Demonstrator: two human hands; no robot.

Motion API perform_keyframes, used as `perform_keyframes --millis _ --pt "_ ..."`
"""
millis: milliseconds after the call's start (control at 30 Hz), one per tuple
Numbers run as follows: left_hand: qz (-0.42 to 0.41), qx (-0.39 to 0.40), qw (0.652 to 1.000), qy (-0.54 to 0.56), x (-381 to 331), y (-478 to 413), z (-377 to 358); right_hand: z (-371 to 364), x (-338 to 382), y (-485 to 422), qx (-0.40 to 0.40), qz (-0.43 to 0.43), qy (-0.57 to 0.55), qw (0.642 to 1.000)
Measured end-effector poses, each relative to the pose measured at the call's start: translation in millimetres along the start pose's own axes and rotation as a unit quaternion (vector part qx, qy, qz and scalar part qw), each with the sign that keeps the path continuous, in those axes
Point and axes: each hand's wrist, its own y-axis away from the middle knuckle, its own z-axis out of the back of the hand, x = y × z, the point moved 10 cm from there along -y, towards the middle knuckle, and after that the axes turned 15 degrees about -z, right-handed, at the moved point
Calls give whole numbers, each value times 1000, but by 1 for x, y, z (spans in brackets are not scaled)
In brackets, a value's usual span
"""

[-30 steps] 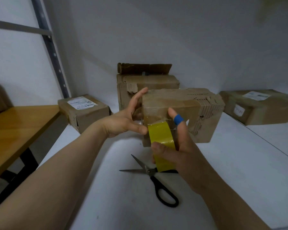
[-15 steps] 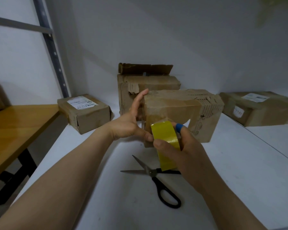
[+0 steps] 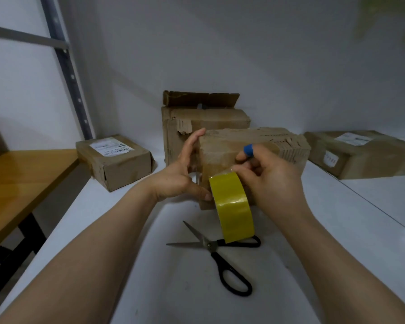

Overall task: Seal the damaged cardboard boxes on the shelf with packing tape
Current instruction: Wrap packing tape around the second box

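the scissors [image 3: 207,244] lay open on the white shelf [image 3: 150,288], nearest the person. just beyond, the yellow tape roll [image 3: 232,206] stood on edge against the near end face of the damaged box [image 3: 222,149], with the right hand [image 3: 274,183] curled round it from the right. the left hand [image 3: 180,181], fingers straight, braced the box's left side, thumb pressed beside the roll. the box's long axis ran back and rightward, so the pull probably went up and over.

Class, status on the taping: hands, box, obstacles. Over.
Left hand braces torn box. Right hand grips yellow tape roll at its front. Scissors lie open nearby, nothing blocking.
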Motion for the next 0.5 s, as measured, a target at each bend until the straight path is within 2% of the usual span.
perform_keyframes --millis 100,200,367,433,500 --pt "-3 -3 1000 -8 1 0 1 -2 5 -4 -11 29 32 999" --pt "-7 -9 1000 -16 1 -1 2 8 -9 -10 -31 -37 -43 998" --pt "-8 -3 998 -57 1 -4 5 11 -13 -10 -39 -68 -44 996" --pt "-12 -2 994 -105 -4 -5 12 11 -18 -3 -2 -91 -71 993" --pt "-4 -1 989 -148 -10 -5 20 -2 -17 9 99 -110 -152 977"
